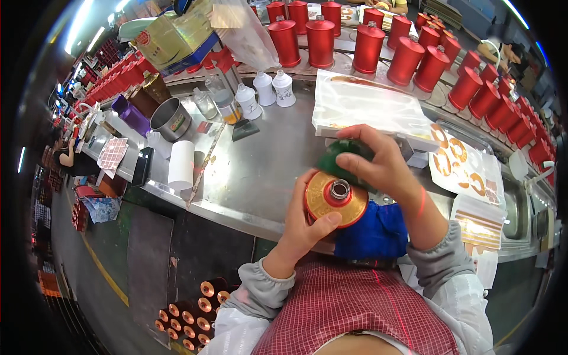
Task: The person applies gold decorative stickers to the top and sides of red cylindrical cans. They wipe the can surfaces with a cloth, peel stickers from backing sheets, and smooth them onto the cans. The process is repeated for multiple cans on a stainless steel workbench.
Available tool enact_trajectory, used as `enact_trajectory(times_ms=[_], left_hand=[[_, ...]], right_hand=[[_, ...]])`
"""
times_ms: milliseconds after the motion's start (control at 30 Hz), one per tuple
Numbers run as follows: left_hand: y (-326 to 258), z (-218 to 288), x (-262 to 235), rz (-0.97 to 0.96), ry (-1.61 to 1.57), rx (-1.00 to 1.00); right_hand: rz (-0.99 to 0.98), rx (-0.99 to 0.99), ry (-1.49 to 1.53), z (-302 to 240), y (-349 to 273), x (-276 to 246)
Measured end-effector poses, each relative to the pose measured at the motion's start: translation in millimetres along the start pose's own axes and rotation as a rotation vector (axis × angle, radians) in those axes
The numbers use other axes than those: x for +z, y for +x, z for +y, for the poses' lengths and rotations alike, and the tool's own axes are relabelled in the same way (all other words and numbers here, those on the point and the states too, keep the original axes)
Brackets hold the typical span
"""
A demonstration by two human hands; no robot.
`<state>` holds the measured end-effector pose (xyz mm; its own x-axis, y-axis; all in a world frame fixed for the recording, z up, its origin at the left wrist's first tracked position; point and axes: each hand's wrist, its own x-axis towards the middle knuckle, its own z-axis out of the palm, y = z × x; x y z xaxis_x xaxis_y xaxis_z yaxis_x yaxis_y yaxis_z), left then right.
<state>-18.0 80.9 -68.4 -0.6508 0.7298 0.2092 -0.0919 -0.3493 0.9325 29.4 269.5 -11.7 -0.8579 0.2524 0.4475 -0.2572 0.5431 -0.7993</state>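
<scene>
My left hand [300, 222] is wrapped round a red bottle [350, 212], seen from above with its bare glass neck pointing up. A gold ring-shaped label [319, 198] lies on the bottle's shoulder round the neck, and my left thumb rests on its edge. Over the far side of the bottle my right hand [384, 165] is closed on a dark green flat piece [337, 155], smeared by motion, so its kind cannot be told. Beneath the bottle, a blue cloth [378, 234] lies bunched at the table's near edge.
Red bottles [370, 47] stand in rows along the far belt. A white plastic-covered stack [367, 106] lies beyond my hands. Gold ring labels on a sheet [458, 163] lie right. Left are a metal pot [171, 118], a white roll [181, 165] and white bottles [264, 89].
</scene>
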Motion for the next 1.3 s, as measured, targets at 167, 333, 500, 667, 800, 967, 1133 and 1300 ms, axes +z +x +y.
enact_trajectory(times_ms=[167, 333, 500, 667, 800, 967, 1133, 1300], left_hand=[[0, 3, -2, -0.026, -0.064, -0.083], [5, -4, -7, -0.07, -0.079, -0.046], [8, -5, -9, -0.113, -0.114, -0.056], [16, 0, -19, -0.199, -0.091, -0.093], [1, -6, -9, 0.002, -0.055, 0.018], [-1, -3, 0, 0.008, 0.013, 0.023], [6, 1, -6, -0.051, -0.061, -0.033], [8, -2, -10, -0.096, -0.093, -0.055]], right_hand=[[-0.046, -0.005, 0.244, 3, 1, 1], [-0.056, 0.035, 0.177, 2, 8, -4], [-0.034, 0.196, 0.153, 0, 13, -8], [-0.047, 0.019, 0.01, 6, 15, -8], [-0.069, -0.073, 0.122, 2, 3, 2], [-0.092, 0.053, 0.126, -1, 14, -7], [-0.196, -0.064, 0.035, 5, 27, -8], [-0.232, 0.024, -0.129, 0, 37, -11]])
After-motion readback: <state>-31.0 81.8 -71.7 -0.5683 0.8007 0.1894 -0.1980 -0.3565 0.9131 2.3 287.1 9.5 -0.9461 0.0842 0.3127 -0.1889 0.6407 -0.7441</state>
